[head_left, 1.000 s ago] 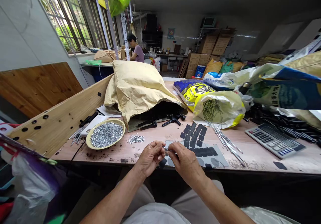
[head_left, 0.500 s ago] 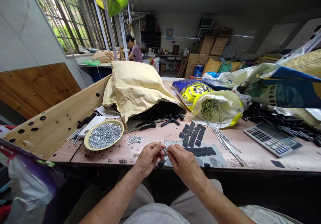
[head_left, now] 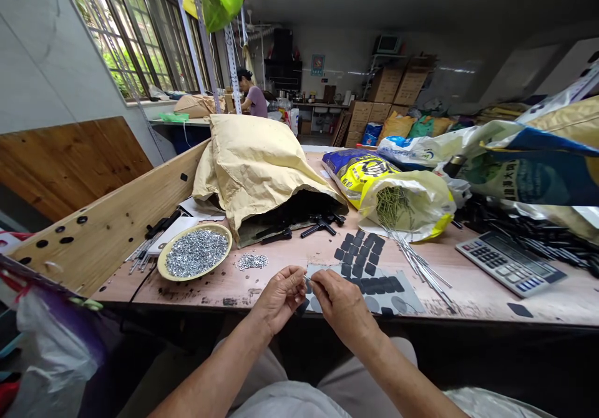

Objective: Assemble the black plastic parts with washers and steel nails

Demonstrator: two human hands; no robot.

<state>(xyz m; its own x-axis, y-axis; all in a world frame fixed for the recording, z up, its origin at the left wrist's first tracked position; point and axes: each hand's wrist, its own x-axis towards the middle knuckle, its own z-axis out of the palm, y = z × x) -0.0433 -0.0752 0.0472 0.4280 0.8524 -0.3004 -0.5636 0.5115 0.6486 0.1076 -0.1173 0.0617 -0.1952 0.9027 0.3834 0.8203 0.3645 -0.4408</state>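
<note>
My left hand [head_left: 282,294] and my right hand [head_left: 345,301] meet at the front edge of the bench, fingertips almost touching. Both are closed in a pinch. Between them shows a sliver of a small, thin metallic piece [head_left: 307,277], too small to name; the fingers cover most of it. Under and beyond my right hand lies a grey sheet [head_left: 408,288] with dark square pads [head_left: 384,284] on it. More black pads [head_left: 359,254] are laid out in rows farther back. Left of my hands, a little pile of metal nuts [head_left: 253,261] lies on the wood.
A yellow bowl [head_left: 161,264] full of small nuts stands at left. Behind is a large paper sack [head_left: 262,162] with black parts [head_left: 319,226] at its mouth. Thin metal rods [head_left: 421,267] spill from a bag at right, near a calculator [head_left: 510,262]. A person [head_left: 255,98] sits far back.
Both hands stay almost in place, pinched together, with only slight finger movement. The whole view has shifted a little. Nothing on the bench has visibly moved.
</note>
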